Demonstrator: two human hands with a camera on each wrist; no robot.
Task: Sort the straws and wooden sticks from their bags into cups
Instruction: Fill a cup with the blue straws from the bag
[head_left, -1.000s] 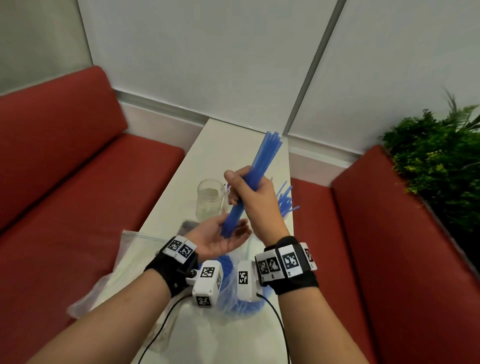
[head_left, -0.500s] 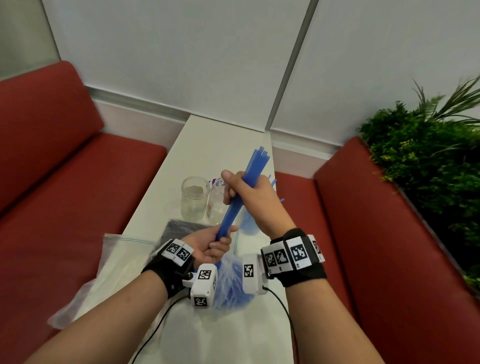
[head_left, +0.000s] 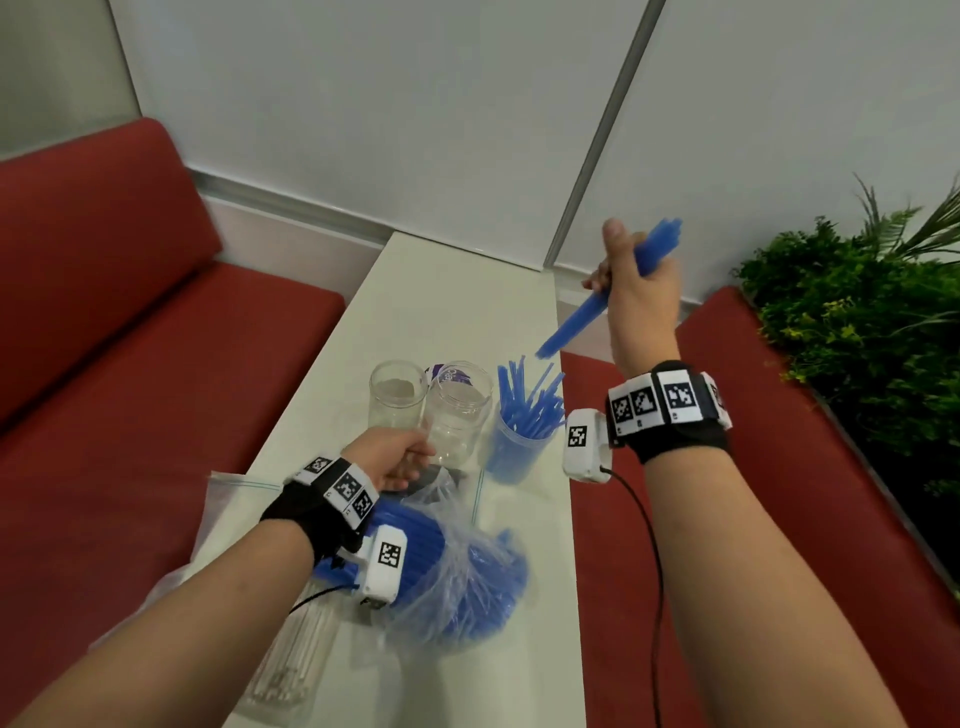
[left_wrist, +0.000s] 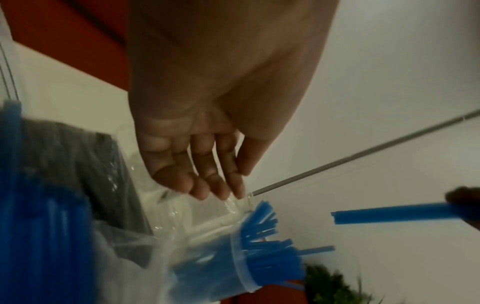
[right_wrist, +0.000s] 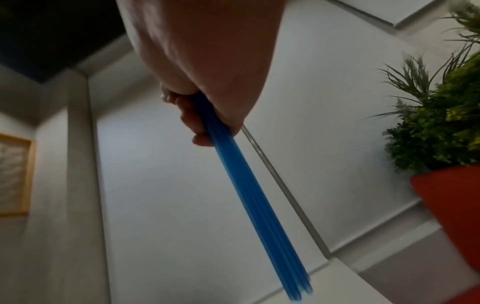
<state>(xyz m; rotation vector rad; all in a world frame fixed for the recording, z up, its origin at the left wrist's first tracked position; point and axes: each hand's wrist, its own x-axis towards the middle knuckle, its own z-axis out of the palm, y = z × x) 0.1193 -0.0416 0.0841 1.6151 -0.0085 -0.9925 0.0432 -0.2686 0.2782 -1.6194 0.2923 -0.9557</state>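
Since the earlier frame the right hand (head_left: 636, 291) has lifted its bundle of blue straws (head_left: 597, 306) away from the left palm and carried it up and to the right, so that it now hangs tilted above the straw-filled cup (head_left: 514, 447), lower ends pointing down toward it but not yet inside. The right fingers (right_wrist: 192, 119) are clenched around the bundle near its upper part. The left hand (head_left: 395, 460) has dropped to the bench (head_left: 441, 301) and reaches toward the empty clear cup (head_left: 457, 410); its fingers (left_wrist: 207, 181) are extended and relaxed, grasping nothing, and whether they touch the cup I cannot tell. A second clear cup (head_left: 397, 395) stands just to the left. Near the person lies the plastic bag of blue straws (head_left: 447, 577), and further left a clear bag (head_left: 291, 654) that seems to hold pale sticks. The straws look light, thin, smooth and somewhat flexible, so a loose hold would probably let some slide out; gripping the bundle around its middle with the whole fist should keep them aligned, and the light cup may need steadying as they go in.
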